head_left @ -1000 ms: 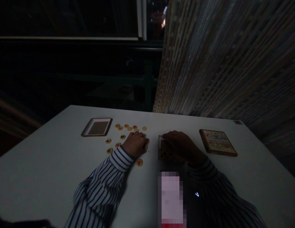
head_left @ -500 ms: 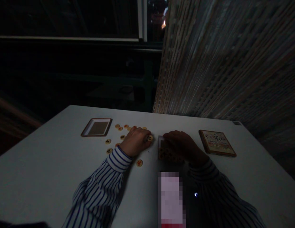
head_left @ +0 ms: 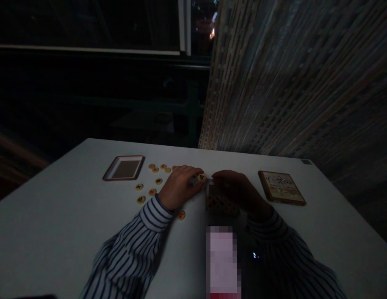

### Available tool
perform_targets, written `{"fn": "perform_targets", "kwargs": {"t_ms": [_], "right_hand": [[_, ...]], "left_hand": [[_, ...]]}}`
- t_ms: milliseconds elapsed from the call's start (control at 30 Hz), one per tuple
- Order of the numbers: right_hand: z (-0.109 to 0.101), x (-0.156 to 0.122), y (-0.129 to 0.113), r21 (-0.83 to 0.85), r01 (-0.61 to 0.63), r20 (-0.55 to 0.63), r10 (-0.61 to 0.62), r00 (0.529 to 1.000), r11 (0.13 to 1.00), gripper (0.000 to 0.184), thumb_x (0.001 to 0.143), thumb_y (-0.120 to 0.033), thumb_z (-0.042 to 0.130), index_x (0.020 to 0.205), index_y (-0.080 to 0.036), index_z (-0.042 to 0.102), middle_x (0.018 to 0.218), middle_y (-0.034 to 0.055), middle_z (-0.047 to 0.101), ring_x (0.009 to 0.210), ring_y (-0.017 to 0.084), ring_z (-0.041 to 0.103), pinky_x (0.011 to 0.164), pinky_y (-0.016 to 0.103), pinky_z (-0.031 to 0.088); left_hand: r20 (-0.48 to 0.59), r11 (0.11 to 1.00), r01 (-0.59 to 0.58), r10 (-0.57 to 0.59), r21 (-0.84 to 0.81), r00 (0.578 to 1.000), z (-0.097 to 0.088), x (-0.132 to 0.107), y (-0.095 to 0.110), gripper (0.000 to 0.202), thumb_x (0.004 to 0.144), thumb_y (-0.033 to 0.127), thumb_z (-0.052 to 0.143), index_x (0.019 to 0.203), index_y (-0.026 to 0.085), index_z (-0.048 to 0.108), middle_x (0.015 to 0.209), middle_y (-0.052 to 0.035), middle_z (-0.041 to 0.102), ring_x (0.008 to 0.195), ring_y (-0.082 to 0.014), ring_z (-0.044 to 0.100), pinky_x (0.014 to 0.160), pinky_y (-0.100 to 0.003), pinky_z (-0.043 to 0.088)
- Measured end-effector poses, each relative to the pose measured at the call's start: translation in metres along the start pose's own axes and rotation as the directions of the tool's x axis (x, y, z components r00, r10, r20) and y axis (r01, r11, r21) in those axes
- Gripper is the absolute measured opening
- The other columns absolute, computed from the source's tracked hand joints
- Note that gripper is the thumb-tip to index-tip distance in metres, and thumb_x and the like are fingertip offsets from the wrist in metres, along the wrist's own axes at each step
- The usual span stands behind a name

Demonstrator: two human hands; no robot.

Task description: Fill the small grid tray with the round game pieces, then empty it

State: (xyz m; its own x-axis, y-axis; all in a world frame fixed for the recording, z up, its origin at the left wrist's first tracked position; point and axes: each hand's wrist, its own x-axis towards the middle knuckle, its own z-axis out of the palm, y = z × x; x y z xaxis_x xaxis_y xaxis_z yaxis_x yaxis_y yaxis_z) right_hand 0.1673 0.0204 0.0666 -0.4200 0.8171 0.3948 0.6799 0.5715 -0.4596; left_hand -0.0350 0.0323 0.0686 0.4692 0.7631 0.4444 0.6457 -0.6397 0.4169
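Round cream game disc (head_left: 201, 177) with dark marking, pinched in the grip of the left hand (head_left: 180, 187); right hand (head_left: 237, 189) is held over a brown tray (head_left: 216, 202), its grip indiscernible.

Cream discs (head_left: 141, 199) and a navy-striped sleeve (head_left: 127, 249) on a white table (head_left: 56, 216)

The discs carry red or black marks, and the one at the left fingertips (head_left: 193, 181) has a black mark. The sleeve is white with narrow navy stripes. The tray (head_left: 106, 176) has a white rim around a brown centre. The board (head_left: 220, 203) under the right hand is brown with a dark lattice. The box lid (head_left: 281, 187) has a brown edge around a cream face with dark and red marks. The wall (head_left: 274, 83) runs in brick-like rows of tan and grey.
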Motion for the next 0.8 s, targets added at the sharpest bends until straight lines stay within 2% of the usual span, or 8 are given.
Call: {"fn": "perform_targets", "kwargs": {"t_ms": [100,200,300,500,633,800], "right_hand": [[-0.001,0.000,-0.003,0.226,-0.030,-0.043,0.041,0.998,0.974,0.017,0.084,-0.028,0.048,0.090,-0.017,0.059,0.080,0.0025,0.065,0.070,0.012,0.059,0.063,0.023,0.045],[-0.001,0.001,-0.005,0.352,-0.066,-0.047,0.087,0.995,0.934,0.018,0.082,-0.031,0.051,0.090,-0.017,0.059,0.081,0.0028,0.066,0.072,0.013,0.060,0.064,0.024,0.047],[0.001,0.001,-0.004,0.420,-0.093,-0.052,0.126,0.991,0.903,0.017,0.080,-0.032,0.054,0.089,-0.018,0.059,0.081,0.0031,0.067,0.074,0.014,0.062,0.066,0.026,0.049],[0.000,0.002,-0.007,0.510,-0.090,-0.038,0.127,0.991,0.855,0.016,0.079,-0.030,0.057,0.089,-0.018,0.060,0.080,0.0028,0.067,0.075,0.014,0.062,0.067,0.027,0.050],[-0.003,0.002,-0.010,0.580,-0.134,0.004,0.161,0.987,0.804,0.015,0.078,-0.029,0.058,0.088,-0.018,0.059,0.081,0.0033,0.068,0.075,0.014,0.063,0.067,0.026,0.051],[-0.004,0.001,-0.009,0.646,-0.162,0.045,0.175,0.984,0.745,0.021,0.079,-0.031,0.057,0.095,-0.018,0.058,0.084,0.0046,0.069,0.077,0.015,0.064,0.067,0.027,0.051]], "left_hand": [[-0.022,0.998,-0.033,0.032,-0.053,0.999,0.002,0.000,0.001,0.023,0.078,0.025,0.057,0.100,0.018,0.058,0.093,-0.0047,0.065,0.087,-0.0179,0.057,0.080,-0.034,0.041],[-0.011,0.994,-0.038,0.037,-0.098,0.999,0.003,0.000,0.005,0.024,0.078,0.025,0.057,0.102,0.019,0.058,0.093,-0.0049,0.066,0.088,-0.0179,0.057,0.080,-0.034,0.041],[0.004,0.989,-0.029,0.030,-0.147,1.000,0.004,0.000,0.008,0.025,0.078,0.025,0.057,0.103,0.019,0.059,0.093,-0.0051,0.066,0.087,-0.0175,0.057,0.080,-0.034,0.042],[-0.025,0.974,-0.013,0.007,-0.227,1.000,0.008,-0.001,0.009,0.027,0.077,0.026,0.058,0.103,0.019,0.059,0.089,-0.0053,0.065,0.085,-0.0173,0.058,0.078,-0.034,0.045],[-0.047,0.949,0.045,-0.062,-0.312,0.997,0.010,-0.002,0.010,0.027,0.076,0.026,0.059,0.102,0.018,0.057,0.087,-0.0039,0.064,0.081,-0.0152,0.058,0.074,-0.030,0.046],[-0.017,0.903,0.094,-0.111,-0.419,0.994,0.009,-0.002,0.010,0.023,0.076,0.025,0.060,0.098,0.018,0.057,0.086,-0.0022,0.065,0.079,-0.0131,0.059,0.074,-0.026,0.047]]}}
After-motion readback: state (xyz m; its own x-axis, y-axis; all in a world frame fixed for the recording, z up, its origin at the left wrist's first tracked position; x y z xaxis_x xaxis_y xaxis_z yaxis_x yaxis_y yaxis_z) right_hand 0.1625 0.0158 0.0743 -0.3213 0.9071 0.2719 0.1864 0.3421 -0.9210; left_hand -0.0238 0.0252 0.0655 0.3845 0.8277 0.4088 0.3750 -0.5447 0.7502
